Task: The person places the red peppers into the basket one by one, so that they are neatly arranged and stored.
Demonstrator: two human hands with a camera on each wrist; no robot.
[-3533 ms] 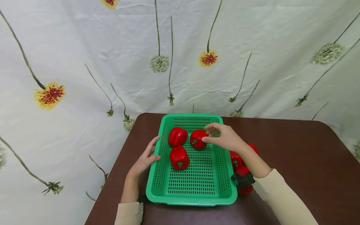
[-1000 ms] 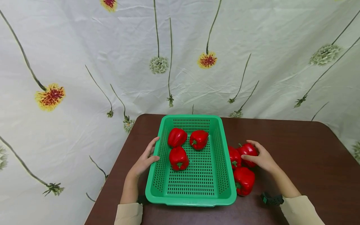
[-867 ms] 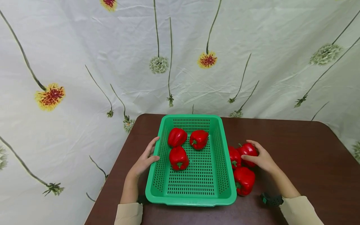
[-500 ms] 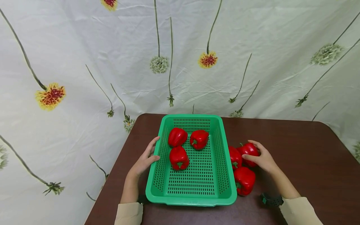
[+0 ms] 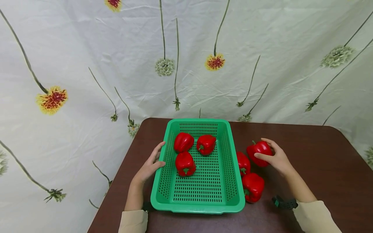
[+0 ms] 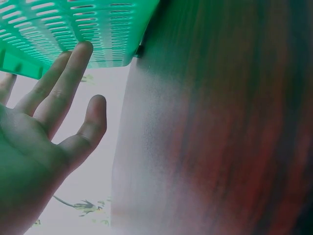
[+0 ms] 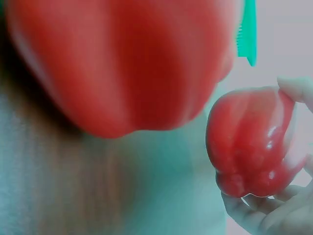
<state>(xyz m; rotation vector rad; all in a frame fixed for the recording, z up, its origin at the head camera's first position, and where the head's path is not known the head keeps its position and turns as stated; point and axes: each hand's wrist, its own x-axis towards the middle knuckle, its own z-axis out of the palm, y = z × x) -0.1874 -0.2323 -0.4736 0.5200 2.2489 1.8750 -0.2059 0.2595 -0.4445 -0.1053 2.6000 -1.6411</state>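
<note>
My right hand (image 5: 279, 159) grips a red bell pepper (image 5: 258, 152) between thumb and fingers, to the right of the green basket (image 5: 198, 208). In the right wrist view the fingers curl under this pepper (image 7: 249, 142). On the table against the basket's right side sit two more bell peppers, one farther back (image 5: 243, 162) and one nearer (image 5: 253, 187). My left hand (image 5: 148, 166) rests at the basket's left side. Its fingers look extended in the left wrist view, with fingertips against the slotted wall (image 6: 110, 29). Three red bell peppers (image 5: 185, 164) lie inside the basket, toward its back left and back middle.
The dark brown table (image 5: 306, 155) extends right of the peppers. Behind it hangs a white cloth (image 5: 131, 48) printed with flowers. A large blurred pepper (image 7: 127, 63) fills the upper left of the right wrist view. A dark wristband (image 5: 284, 203) is on the right wrist.
My right hand left the basket, took hold of the rear right pepper, and has now lifted it slightly up and right, apart from the other two. The left hand has stayed still.
</note>
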